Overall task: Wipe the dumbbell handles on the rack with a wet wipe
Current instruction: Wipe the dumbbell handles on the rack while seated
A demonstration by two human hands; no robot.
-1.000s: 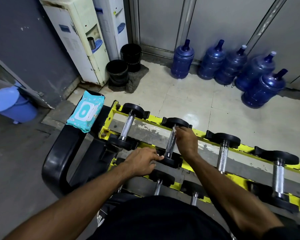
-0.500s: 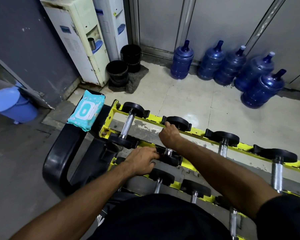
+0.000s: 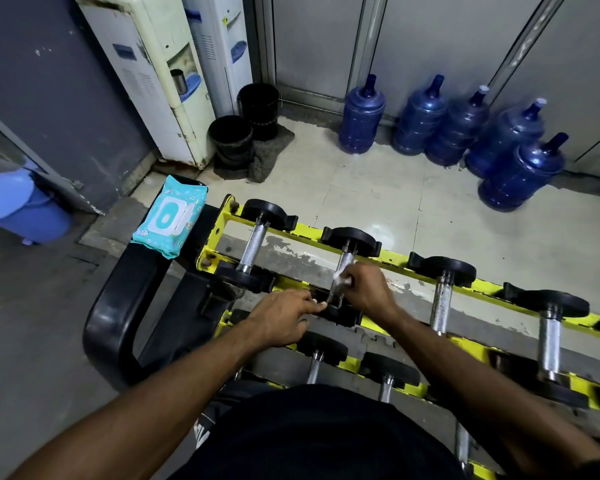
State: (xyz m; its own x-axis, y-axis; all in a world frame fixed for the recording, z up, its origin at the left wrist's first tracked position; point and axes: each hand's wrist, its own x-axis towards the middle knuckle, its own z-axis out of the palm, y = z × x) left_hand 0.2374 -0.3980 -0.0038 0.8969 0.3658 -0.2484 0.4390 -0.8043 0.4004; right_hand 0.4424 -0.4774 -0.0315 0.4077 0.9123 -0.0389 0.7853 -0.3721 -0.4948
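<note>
Teal wet-wipe pack at 10 o'clock on black curved rack end. Left hand curled at near black dumbbell head, grasp unclear. Right hand pinching white wet wipe round knurled steel handle. Pale tiles beyond yellow rail; blue water jugs at 2 o'clock.

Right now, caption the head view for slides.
Right hand presses a wet wipe to a dumbbell handle; left hand alongside.

We are seeing open gaps between top-row dumbbell handles; black weight heads boxing each end. Our right hand, pinching wet wipe, and left hand crowding second dumbbell.
</note>
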